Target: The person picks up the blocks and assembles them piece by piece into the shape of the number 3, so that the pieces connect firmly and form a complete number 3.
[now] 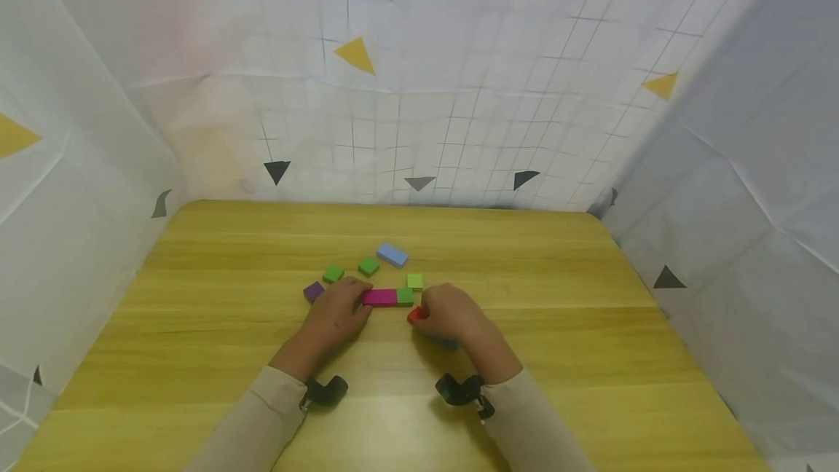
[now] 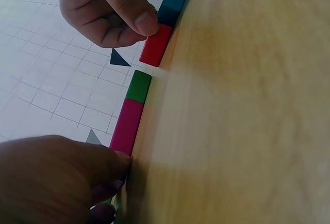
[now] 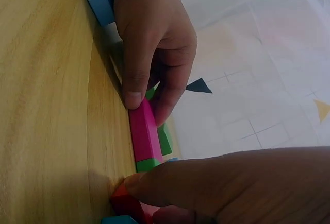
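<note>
A magenta block [image 1: 380,298] lies end to end with a green block [image 1: 405,297] on the table. My left hand [image 1: 337,312] holds the magenta block's left end between thumb and fingers, as the right wrist view also shows. To the right, my right hand [image 1: 452,312] pinches a red block [image 2: 156,46] between thumb and curled fingers. That red block is apart from the green one by a small gap in the left wrist view. Against the red block's other end is a teal block [image 2: 175,0], mostly hidden under my right hand in the head view.
Behind the hands lie a light blue block [image 1: 392,255], a lime block [image 1: 415,282], and two green squares, one [image 1: 368,266] nearer the middle. A purple block [image 1: 313,291] sits beside my left hand. Another blue block [image 3: 100,3] shows near the left wrist. White sheeting surrounds the table.
</note>
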`<state>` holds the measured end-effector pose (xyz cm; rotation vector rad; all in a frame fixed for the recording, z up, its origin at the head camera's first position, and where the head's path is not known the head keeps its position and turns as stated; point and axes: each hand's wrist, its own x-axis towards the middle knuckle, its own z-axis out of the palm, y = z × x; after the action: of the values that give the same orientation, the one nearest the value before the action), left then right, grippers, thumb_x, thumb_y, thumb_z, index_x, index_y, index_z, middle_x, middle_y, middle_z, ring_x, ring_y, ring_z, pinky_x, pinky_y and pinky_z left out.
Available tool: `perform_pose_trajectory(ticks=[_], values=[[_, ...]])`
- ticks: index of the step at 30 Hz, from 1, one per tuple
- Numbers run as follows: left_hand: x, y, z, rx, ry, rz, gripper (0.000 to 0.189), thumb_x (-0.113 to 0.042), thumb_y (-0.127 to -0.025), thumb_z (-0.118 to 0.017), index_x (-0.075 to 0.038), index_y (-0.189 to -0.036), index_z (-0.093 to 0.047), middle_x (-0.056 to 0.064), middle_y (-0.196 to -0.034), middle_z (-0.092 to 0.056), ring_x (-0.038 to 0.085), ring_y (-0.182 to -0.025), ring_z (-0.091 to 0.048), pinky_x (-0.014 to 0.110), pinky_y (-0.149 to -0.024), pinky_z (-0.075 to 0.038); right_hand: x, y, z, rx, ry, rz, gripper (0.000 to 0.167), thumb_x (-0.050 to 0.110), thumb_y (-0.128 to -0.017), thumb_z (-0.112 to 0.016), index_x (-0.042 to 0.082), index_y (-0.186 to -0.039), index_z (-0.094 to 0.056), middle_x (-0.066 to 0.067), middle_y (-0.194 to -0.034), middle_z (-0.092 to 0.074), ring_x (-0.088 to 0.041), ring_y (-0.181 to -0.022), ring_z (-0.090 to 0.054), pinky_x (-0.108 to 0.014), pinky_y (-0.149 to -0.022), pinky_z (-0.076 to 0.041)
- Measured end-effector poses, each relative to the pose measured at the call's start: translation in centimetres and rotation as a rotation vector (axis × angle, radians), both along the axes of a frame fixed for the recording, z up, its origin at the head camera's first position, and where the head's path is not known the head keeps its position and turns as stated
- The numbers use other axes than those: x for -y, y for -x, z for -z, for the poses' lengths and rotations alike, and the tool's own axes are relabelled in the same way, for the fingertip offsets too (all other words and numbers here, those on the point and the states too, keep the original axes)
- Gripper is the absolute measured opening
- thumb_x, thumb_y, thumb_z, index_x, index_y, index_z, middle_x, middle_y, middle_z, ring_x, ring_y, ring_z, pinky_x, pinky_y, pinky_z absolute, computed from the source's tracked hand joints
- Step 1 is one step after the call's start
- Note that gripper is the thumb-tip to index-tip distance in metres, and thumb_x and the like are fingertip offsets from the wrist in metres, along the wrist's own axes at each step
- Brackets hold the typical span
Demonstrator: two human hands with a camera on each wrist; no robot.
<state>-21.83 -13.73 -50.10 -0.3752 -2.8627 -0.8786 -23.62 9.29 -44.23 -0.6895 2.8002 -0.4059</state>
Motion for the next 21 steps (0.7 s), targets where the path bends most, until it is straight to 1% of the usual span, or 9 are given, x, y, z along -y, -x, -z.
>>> perform_pose_trajectory(ticks=[3, 6, 8, 10, 12, 14, 16, 21], values=[[-0.03, -0.03, -0.05, -0.003, -0.001, -0.002, 0.036, -0.019, -0.091, -0.071, -0.009, -0.126, -0.067, 0.005, -0.119, -0.067, 0.023, -0.114, -0.063, 0.04, -0.1, -0.052, -0.08, 0.06, 0.01, 0.012, 0.012, -0.006, 0.04, 0.03, -0.087, -0.076, 0.014, -0.059, -0.053, 0.006, -0.052, -0.042, -0.009, -0.049, -0.038, -0.024, -0.046, -0.032], [-0.06, -0.02, -0.12, -0.008, 0.005, -0.002, 0.036, -0.019, -0.091, -0.071, -0.008, -0.125, -0.067, 0.005, -0.119, -0.067, 0.023, -0.113, -0.063, 0.04, -0.099, -0.052, -0.22, 0.23, 0.05, 0.002, 0.023, -0.013, 0.037, 0.031, -0.085, -0.078, 0.013, -0.061, -0.056, 0.006, -0.054, -0.045, -0.009, -0.05, -0.04, -0.024, -0.046, -0.034], [-0.07, 0.0, -0.17, -0.005, 0.008, -0.002, 0.036, -0.019, -0.091, -0.071, -0.008, -0.125, -0.067, 0.006, -0.118, -0.067, 0.024, -0.113, -0.063, 0.04, -0.1, -0.052, -0.3, 0.39, 0.15, -0.024, 0.027, -0.023, 0.03, 0.032, -0.084, -0.079, 0.011, -0.07, -0.063, 0.005, -0.061, -0.053, -0.01, -0.054, -0.045, -0.025, -0.049, -0.039], [-0.08, -0.01, -0.19, -0.005, 0.008, -0.002, 0.036, -0.019, -0.091, -0.071, -0.008, -0.125, -0.067, 0.006, -0.119, -0.067, 0.024, -0.114, -0.063, 0.04, -0.1, -0.052, -0.38, 0.53, 0.2, -0.043, 0.03, -0.032, 0.026, 0.032, -0.083, -0.08, 0.008, -0.084, -0.069, 0.002, -0.07, -0.061, -0.012, -0.061, -0.052, -0.028, -0.055, -0.046], [-0.09, -0.03, -0.2, 0.0, 0.007, -0.004, 0.036, -0.019, -0.091, -0.072, -0.008, -0.125, -0.067, 0.006, -0.12, -0.067, 0.024, -0.115, -0.063, 0.04, -0.101, -0.051, -0.44, 0.64, 0.22, -0.052, 0.035, -0.037, 0.031, 0.032, -0.083, -0.08, 0.007, -0.099, -0.071, -0.001, -0.082, -0.067, -0.014, -0.071, -0.058, -0.031, -0.065, -0.052], [-0.07, -0.05, -0.14, 0.002, 0.004, -0.006, 0.037, -0.019, -0.091, -0.071, -0.008, -0.125, -0.067, 0.006, -0.12, -0.067, 0.024, -0.116, -0.062, 0.04, -0.101, -0.051, -0.44, 0.73, 0.2, -0.048, 0.035, -0.043, 0.036, 0.032, -0.083, -0.08, 0.006, -0.107, -0.072, -0.003, -0.088, -0.07, -0.015, -0.077, -0.061, -0.034, -0.071, -0.055], [-0.05, -0.04, -0.05, 0.006, 0.003, -0.005, 0.037, -0.019, -0.091, -0.071, -0.009, -0.126, -0.067, 0.005, -0.121, -0.067, 0.024, -0.116, -0.062, 0.04, -0.101, -0.051, -0.46, 0.76, 0.17, -0.04, 0.043, -0.05, 0.033, 0.031, -0.084, -0.08, 0.006, -0.105, -0.073, -0.003, -0.086, -0.069, -0.016, -0.076, -0.062, -0.036, -0.071, -0.055], [-0.1, -0.06, -0.03, 0.015, -0.008, -0.008, 0.036, -0.019, -0.091, -0.071, -0.009, -0.126, -0.067, 0.005, -0.122, -0.066, 0.024, -0.117, -0.062, 0.04, -0.102, -0.05, -0.61, 0.7, 0.21, -0.039, 0.06, -0.062, 0.026, 0.029, -0.084, -0.08, 0.008, -0.097, -0.074, 0.0, -0.083, -0.068, -0.014, -0.073, -0.058, -0.033, -0.069, -0.054]])
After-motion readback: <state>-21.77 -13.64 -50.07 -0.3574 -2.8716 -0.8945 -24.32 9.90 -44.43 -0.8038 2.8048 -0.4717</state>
